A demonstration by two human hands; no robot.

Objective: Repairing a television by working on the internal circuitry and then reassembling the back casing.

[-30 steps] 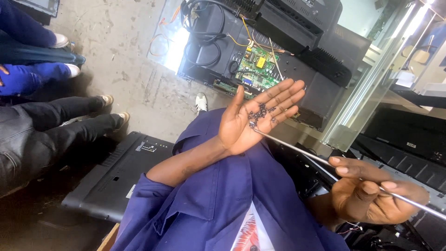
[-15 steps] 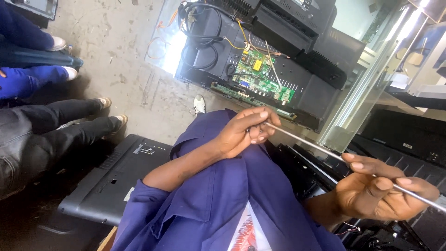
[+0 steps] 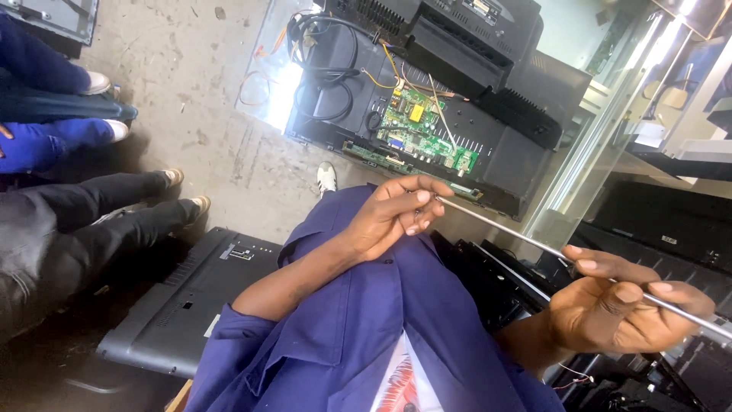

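Note:
My left hand is curled shut in front of my chest, its fingertips pinching the near tip of a long thin metal rod. The rod runs down to the right and passes through my right hand, which grips it with thumb and fingers. Its far end leaves the frame at the right edge. Whatever lies inside the closed left palm is hidden. My blue shirt fills the lower middle.
An opened flat television with a green circuit board and loose cables lies on the concrete floor ahead. A black back cover rests at lower left. Other people's legs and shoes are at the left. Black equipment stands at the right.
A second ago my left palm was open with small dark screws on it. It has closed and its fingers have come onto the rod's tip. My right hand has kept its grip.

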